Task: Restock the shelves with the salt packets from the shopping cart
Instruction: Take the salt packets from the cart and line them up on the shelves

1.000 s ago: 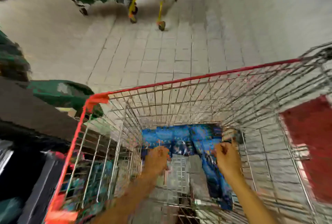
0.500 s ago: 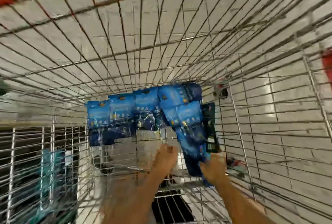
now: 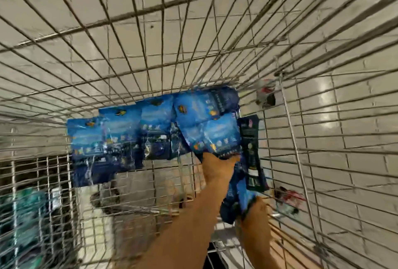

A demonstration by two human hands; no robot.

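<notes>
1. At five o'clock, the right hand [image 3: 257, 209] grips the lower end of a blue plastic salt packet [image 3: 235, 199], fingers curled round it.
2. Just beyond, the left hand [image 3: 216, 168] reaches under another blue packet [image 3: 217, 137]; its fingers are hidden, so I cannot tell its hold.
3. Toward nine o'clock, a row of blue salt packets [image 3: 120, 139] lies along the floor of the silver wire shopping cart [image 3: 150, 10].
4. Pale floor tiles [image 3: 355, 118] show through the mesh.

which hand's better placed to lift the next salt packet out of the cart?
Right, probably. The right hand already grips the near end of a blue plastic salt packet by the wire shopping cart side. The left hand only reaches the blue row; its grip is hidden.
</notes>
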